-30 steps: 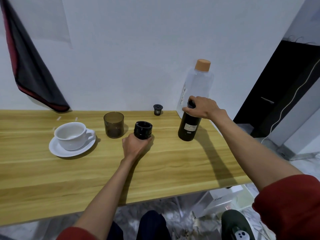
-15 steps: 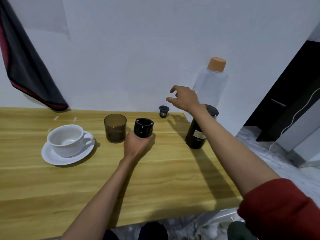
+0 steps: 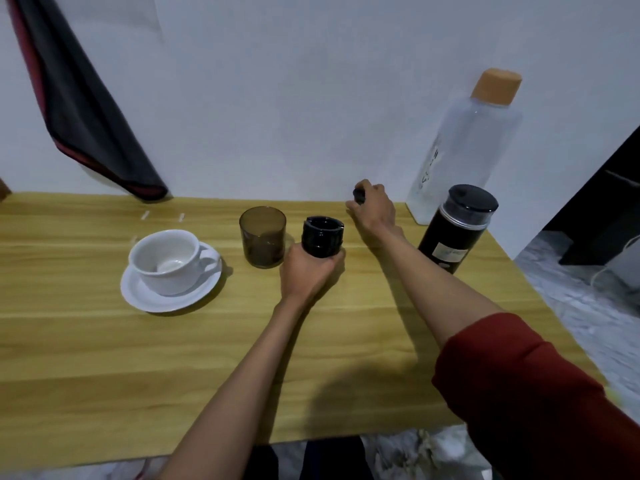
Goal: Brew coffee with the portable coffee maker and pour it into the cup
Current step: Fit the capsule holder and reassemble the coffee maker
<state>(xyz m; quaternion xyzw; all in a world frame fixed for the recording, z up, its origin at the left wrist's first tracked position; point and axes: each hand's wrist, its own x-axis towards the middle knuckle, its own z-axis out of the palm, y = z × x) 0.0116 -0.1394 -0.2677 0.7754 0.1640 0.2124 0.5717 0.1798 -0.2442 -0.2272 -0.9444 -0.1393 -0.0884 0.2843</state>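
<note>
Left hand (image 3: pixel 308 273): gripping the short black round coffee maker piece (image 3: pixel 322 239).
Right hand (image 3: pixel 375 211): pinching a tiny black thing (image 3: pixel 358 195), mostly hiding it.

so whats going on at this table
A person is setting up to brew coffee. Their left hand grips a short black coffee maker part standing on the wooden table, while the right hand pinches a small black piece at the back by the wall. The tall black coffee maker body stands at the right, near a clear water bottle. The white cup on its saucer is empty, with a smoky tumbler beside it.
</note>
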